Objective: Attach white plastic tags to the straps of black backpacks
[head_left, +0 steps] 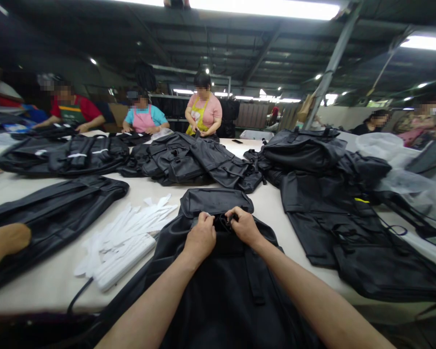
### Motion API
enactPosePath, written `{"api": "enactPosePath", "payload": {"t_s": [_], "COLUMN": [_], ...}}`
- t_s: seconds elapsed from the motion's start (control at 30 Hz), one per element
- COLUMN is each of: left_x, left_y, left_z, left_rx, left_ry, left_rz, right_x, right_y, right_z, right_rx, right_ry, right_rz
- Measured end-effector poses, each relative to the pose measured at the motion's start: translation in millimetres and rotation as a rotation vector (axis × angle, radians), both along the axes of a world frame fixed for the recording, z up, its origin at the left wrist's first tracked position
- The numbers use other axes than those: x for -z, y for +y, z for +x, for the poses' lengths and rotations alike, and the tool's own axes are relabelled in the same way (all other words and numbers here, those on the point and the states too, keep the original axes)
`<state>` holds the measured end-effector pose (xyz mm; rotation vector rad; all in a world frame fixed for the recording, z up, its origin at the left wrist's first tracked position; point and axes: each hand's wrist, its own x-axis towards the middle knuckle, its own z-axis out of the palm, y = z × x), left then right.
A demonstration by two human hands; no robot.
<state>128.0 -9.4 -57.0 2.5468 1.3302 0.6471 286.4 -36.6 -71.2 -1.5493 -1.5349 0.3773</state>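
Observation:
A black backpack lies in front of me with its top flap folded away toward the far side. My left hand is closed, its thumb and fingers pinching the black material at the bag's opening. Just to the right, my right hand grips a gathered dark bit of the same opening, perhaps a cord; its exact form is hidden by the fingers. A strap hangs down the bag's front below my right hand. Left of the bag, white strips lie in a loose pile beside a white power strip.
More black bags are heaped across the table, including a pile beyond mine and another on the right. A co-worker's hand rests by a black bag at far left. Several people work behind the table. Clear plastic lies at right.

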Motion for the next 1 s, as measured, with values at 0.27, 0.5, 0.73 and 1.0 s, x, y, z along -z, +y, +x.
{"api": "enactPosePath", "payload": {"t_s": [0.27, 0.5, 0.73, 1.0], "left_x": [12.5, 22.9, 24.9, 20.3], "left_y": [2.8, 2.6, 2.9, 6.3], "left_z": [3.0, 4.2, -18.5, -41.7], "left_rx": [-0.002, -0.009, 0.226, 0.368], "left_ry": [0.292, 0.282, 0.207, 0.138], "left_rz": [0.032, 0.055, 0.049, 0.037], "right_x": [-0.1, -0.4, -6.9, -22.0], "right_y": [-18.5, -15.8, -3.0, 15.4], "right_z": [-18.7, -16.4, 7.6, -8.4], "right_rx": [-0.055, 0.012, 0.118, -0.142], "right_ry": [-0.650, -0.217, 0.250, -0.094], "right_rz": [-0.203, -0.157, -0.108, -0.207]}}
